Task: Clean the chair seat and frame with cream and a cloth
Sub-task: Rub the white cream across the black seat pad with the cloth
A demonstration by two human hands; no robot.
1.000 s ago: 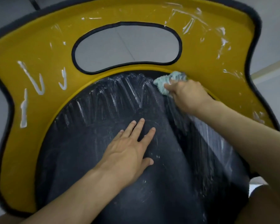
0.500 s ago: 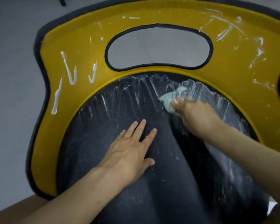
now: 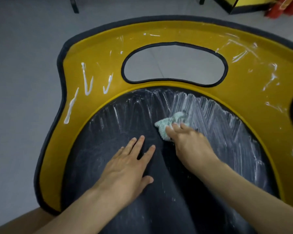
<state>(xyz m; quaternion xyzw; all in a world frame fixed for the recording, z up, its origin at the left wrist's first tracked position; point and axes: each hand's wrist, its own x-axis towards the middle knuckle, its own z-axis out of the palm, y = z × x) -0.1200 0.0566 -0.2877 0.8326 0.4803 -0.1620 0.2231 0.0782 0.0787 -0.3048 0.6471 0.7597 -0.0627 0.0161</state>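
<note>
Left hand flat, right hand on the cloth!
Far left, grey floor open beyond the yellow frame and its black edge, thick white cream lines unwiped there; mid dark seat, left fingers spread and pressing; just right, pale-green cloth bunched, gripped under right fingertips, poking ahead toward the smeared back rim.

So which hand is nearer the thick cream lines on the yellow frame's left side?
Left. The left hand lies flat on the black seat, below and right of the cream lines; the right hand, gripping the cloth, is farther right across the seat.
</note>
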